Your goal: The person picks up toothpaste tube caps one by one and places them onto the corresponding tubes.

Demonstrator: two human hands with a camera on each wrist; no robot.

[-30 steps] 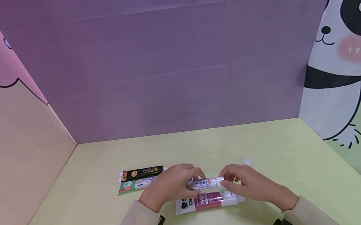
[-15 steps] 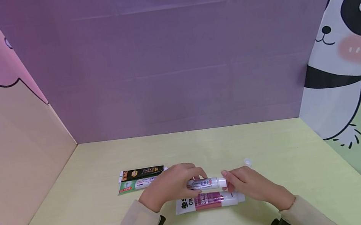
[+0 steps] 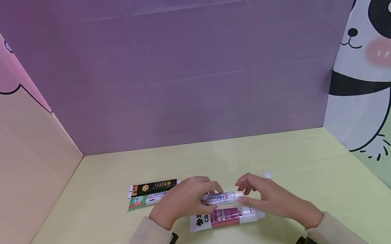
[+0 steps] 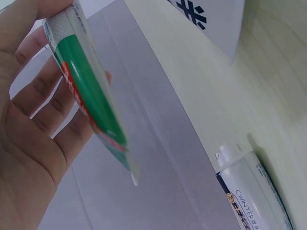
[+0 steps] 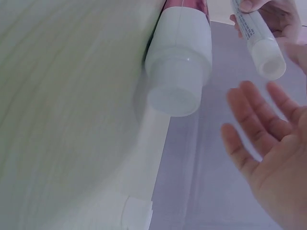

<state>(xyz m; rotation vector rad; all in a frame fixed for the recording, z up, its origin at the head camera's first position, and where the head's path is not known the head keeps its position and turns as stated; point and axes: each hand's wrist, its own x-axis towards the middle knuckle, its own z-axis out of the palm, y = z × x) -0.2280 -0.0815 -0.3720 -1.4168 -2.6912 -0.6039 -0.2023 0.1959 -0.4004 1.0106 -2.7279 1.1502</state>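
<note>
My left hand (image 3: 190, 197) pinches a small white toothpaste tube (image 3: 218, 198), held level with its white cap (image 5: 269, 62) toward the right. In the left wrist view the tube's green and red side (image 4: 88, 86) shows. My right hand (image 3: 271, 196) is at the cap end, its fingers spread and relaxed; the thumb lies right by the cap, while the other fingers (image 5: 254, 117) stand apart from it. A larger white and maroon tube (image 3: 227, 217) lies just below the held one in the head view, its wide white cap (image 5: 175, 86) pointing right.
A black and green tube (image 3: 151, 197) lies behind my left hand, partly hidden by it. A small whitish cap-like piece (image 3: 268, 174) sits on the table (image 3: 298, 157) beyond my right hand. A purple wall (image 3: 187, 64) closes off the back, with printed panels at both sides.
My right hand turned round the cap with its thumb on top half a second ago, then turned back and its fingers spread off the cap. The left hand stays in place with the tube.
</note>
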